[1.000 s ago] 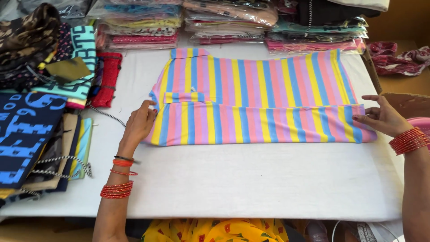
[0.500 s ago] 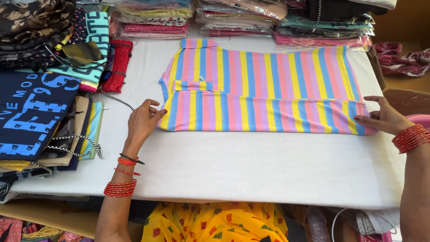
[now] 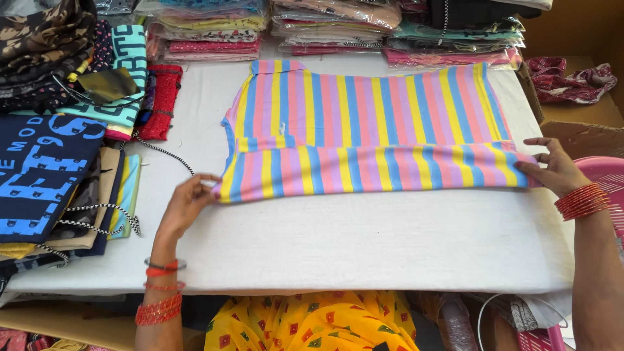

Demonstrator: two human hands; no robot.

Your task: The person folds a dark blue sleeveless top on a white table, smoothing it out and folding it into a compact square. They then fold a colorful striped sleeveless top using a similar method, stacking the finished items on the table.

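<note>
Striped garment, in pink, blue, yellow and lilac bands, lies flat on the white counter with its long axis running left to right across my front and its near strip folded back up over the body, so that the fold forms the edge closest to me. My left hand pinches the left end of that folded edge, fingers closed on the cloth; my right hand holds the right end, thumb and fingers curled onto the fabric with the other fingers spread above it. Each hand sits at its own end, and neither is nearer to the garment's middle than the other; the body of the garment lies beyond my hands, away from me. Beyond the garment, along the far edge of the counter, runs a row of flat clear-wrapped packs of folded clothing, in pink, teal and darker colours. Left of the garment sit loose stacks: a red folded piece, a teal top with dark lettering, and nearer me a navy shirt with blue block print with drawcords trailing from the pile. Right of the garment stands an open cardboard box with a crumpled red patterned cloth behind it.
</note>
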